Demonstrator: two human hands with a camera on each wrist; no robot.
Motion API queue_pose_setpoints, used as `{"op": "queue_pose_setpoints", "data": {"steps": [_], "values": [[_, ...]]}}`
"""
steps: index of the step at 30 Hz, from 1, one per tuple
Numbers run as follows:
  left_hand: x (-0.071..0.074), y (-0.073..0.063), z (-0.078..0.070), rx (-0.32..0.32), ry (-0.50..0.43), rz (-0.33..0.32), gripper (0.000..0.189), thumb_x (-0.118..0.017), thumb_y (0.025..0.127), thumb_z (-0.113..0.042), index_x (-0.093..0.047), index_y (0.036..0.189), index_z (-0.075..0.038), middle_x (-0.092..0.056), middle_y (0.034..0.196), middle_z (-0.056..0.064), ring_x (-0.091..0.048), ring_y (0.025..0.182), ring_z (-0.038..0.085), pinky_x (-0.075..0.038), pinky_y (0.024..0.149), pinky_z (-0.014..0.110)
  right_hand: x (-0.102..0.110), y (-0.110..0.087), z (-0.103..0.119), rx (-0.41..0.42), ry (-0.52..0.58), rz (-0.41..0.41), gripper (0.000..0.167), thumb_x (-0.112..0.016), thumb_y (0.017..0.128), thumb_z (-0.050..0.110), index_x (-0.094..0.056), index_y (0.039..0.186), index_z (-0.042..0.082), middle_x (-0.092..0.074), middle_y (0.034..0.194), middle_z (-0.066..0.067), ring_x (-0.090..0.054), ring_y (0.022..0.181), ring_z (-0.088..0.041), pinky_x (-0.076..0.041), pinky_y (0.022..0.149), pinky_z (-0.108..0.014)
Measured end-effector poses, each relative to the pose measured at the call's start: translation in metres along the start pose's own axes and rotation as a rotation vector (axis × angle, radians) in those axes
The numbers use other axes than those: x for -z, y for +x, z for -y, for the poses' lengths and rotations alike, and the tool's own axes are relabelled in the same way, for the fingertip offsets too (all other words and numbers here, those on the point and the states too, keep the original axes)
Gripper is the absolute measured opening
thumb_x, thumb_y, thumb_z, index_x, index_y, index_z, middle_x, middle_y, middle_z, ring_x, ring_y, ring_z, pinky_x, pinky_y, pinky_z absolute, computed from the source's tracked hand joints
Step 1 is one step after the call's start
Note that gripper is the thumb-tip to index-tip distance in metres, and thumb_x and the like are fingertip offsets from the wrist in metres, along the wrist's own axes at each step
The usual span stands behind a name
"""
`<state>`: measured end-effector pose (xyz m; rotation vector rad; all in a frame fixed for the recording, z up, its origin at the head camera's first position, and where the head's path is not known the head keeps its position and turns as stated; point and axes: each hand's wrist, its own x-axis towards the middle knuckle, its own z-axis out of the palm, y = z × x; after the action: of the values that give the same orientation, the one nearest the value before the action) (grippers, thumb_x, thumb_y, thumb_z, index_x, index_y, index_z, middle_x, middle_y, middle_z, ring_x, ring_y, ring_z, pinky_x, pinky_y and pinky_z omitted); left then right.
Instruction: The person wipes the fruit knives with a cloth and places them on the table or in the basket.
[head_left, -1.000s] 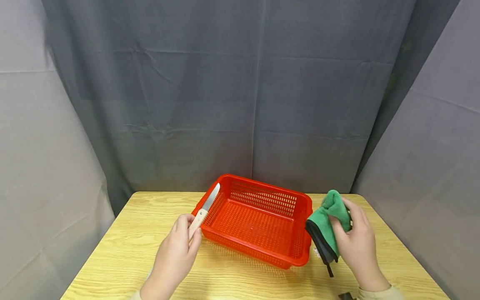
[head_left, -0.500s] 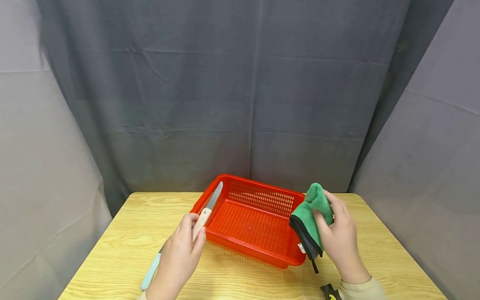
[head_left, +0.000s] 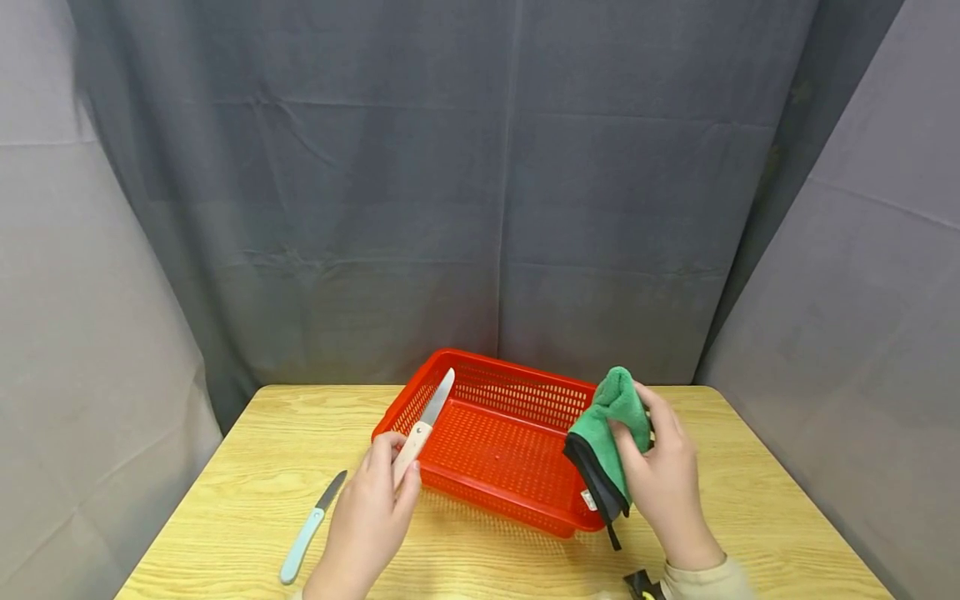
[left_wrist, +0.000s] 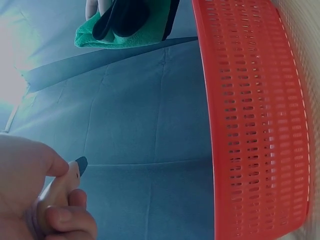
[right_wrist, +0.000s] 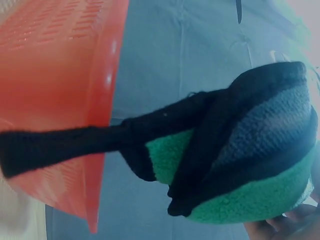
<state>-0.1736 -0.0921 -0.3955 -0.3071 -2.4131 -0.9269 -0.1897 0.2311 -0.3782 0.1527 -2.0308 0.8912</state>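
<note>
The wooden-handled knife had moved a little toward 3 o'clock, and the green cloth had moved more clearly toward 9 o'clock. I took 12 o'clock as the far side of the table. From my distant place I then looked from left to right. The blue-handled knife, first hidden by the arm, now showed fully; it lay on the wood at the basket's 8 o'clock. Beside it, the left hand had its thumb and fingers curled round the wooden handle, with the blade pointing toward 1 o'clock. In the middle stood the red basket. At its 3 to 4 o'clock, the cloth overlapped its end in the head view; whether they touched, I could not tell. The right hand pinched this cloth between thumb and fingers. By its sleeve, at 5 o'clock, was a dark object, partly cut off. I judged that both held things had come closer together, and neither was put down.
</note>
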Motion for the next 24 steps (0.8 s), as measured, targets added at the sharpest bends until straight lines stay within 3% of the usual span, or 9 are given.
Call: {"op": "queue_pose_setpoints", "data": {"steps": [14, 18, 24], "values": [[-0.002, -0.001, -0.006, 0.046, -0.03, 0.022, 0.031, -0.065, 0.093, -0.009, -0.057, 0.123, -0.009, -0.06, 0.09, -0.001, -0.045, 0.061, 0.006, -0.04, 0.055, 0.026, -0.01, -0.006, 0.014, -0.003, 0.024, 0.028, 0.055, -0.078, 0.086, -0.003, -0.06, 0.136, 0.008, -0.069, 0.113, -0.012, -0.063, 0.087, -0.019, -0.043, 0.072, -0.01], [-0.002, -0.001, -0.007, 0.064, -0.028, 0.024, 0.031, -0.065, 0.093, -0.01, -0.057, 0.123, -0.009, -0.06, 0.09, -0.001, -0.045, 0.061, 0.007, -0.04, 0.056, 0.027, -0.011, -0.007, 0.017, -0.013, 0.02, 0.04, 0.054, -0.078, 0.087, -0.002, -0.058, 0.136, 0.009, -0.069, 0.113, -0.011, -0.067, 0.086, -0.027, -0.047, 0.071, -0.017], [-0.001, -0.002, -0.008, 0.075, -0.042, 0.037, 0.031, -0.065, 0.094, -0.01, -0.057, 0.123, -0.009, -0.058, 0.089, -0.001, -0.044, 0.059, 0.006, -0.039, 0.055, 0.025, -0.016, -0.008, 0.019, 0.008, 0.02, 0.023, 0.051, -0.078, 0.087, -0.002, -0.054, 0.131, 0.007, -0.071, 0.109, -0.015, -0.069, 0.087, -0.03, -0.052, 0.069, -0.038]]}}
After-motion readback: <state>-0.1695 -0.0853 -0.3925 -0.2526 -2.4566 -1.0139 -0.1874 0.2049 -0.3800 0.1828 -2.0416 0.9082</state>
